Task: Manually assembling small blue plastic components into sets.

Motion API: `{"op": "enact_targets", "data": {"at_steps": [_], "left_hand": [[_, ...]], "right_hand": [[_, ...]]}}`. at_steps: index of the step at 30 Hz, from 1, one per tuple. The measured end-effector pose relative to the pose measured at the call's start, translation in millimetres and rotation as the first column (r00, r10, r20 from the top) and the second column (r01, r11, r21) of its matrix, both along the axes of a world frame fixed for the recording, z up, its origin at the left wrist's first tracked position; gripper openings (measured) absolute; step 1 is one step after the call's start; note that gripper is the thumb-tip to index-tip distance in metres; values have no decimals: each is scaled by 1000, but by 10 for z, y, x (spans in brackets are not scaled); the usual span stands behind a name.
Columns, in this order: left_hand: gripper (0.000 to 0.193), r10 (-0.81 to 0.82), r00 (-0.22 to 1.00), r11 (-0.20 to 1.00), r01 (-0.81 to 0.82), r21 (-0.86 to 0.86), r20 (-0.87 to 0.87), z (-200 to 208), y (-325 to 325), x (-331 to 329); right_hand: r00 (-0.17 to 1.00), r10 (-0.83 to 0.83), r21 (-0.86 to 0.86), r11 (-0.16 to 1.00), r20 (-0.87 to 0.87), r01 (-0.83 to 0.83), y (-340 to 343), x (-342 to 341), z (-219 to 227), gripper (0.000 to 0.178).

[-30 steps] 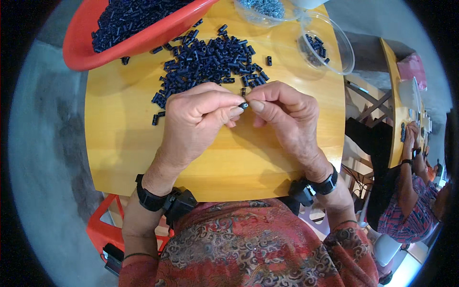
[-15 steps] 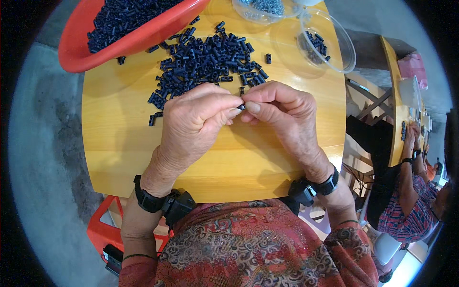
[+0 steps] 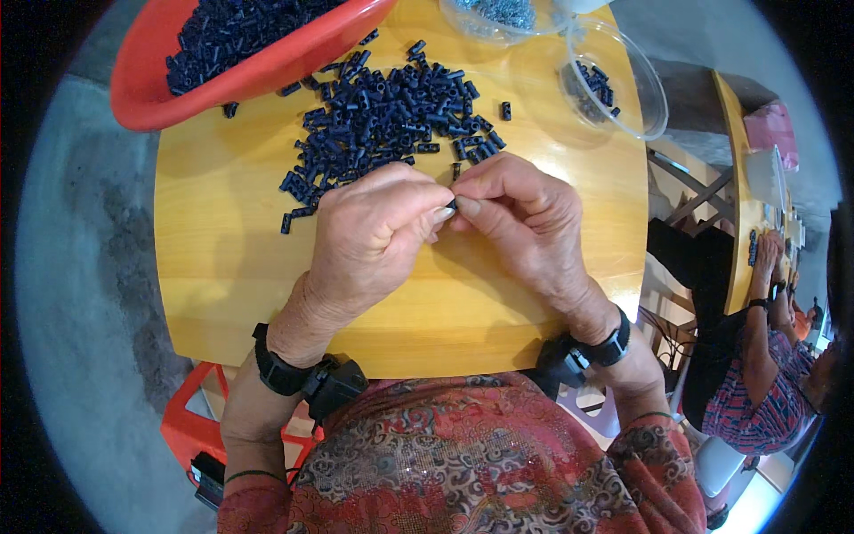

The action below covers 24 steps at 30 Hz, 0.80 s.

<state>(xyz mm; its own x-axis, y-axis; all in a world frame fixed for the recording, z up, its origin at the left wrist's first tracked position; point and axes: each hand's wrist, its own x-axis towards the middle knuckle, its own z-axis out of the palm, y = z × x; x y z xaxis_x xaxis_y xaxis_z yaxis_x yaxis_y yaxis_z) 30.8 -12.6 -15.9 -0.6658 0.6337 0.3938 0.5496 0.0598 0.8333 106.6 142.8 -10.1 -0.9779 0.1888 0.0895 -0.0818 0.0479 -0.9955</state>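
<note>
My left hand [image 3: 369, 230] and my right hand [image 3: 527, 222] meet above the table with thumbs and forefingers pinched. Between their fingertips sits a small dark plastic piece [image 3: 452, 204], mostly covered by the fingers. Both hands are closed on it. Just beyond them lies a heap of short, dark blue-black plastic tubes [image 3: 382, 116], with holes in their sides. One loose tube [image 3: 456, 171] lies right behind my fingertips.
A red basin [image 3: 147, 98] full of the same tubes stands at the far left of the yellow table [image 3: 240, 294]. At the far right are a clear tub [image 3: 658, 111] with some tubes and a clear bowl of small silvery parts [image 3: 500, 12]. Another person [image 3: 769, 374] works at a table to the right.
The dark piece has turned slightly between my fingertips, and its pale end no longer shows. My hands stay in nearly the same place; the whole view has shifted a little.
</note>
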Motion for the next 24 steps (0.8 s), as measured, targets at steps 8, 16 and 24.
{"op": "enact_targets", "data": {"at_steps": [8,16,24], "left_hand": [[6,61,953,998,-62,-6,296,13,4,-33],[6,129,866,983,-175,52,483,-14,-12,-97],[7,107,850,988,-151,43,515,-22,-3,-85]], "right_hand": [[999,-48,204,978,-23,52,148,-39,33,12],[972,-16,757,624,-233,192,188,-135,-13,21],[967,81,861,476,-243,177,163,-130,-71,7]]}}
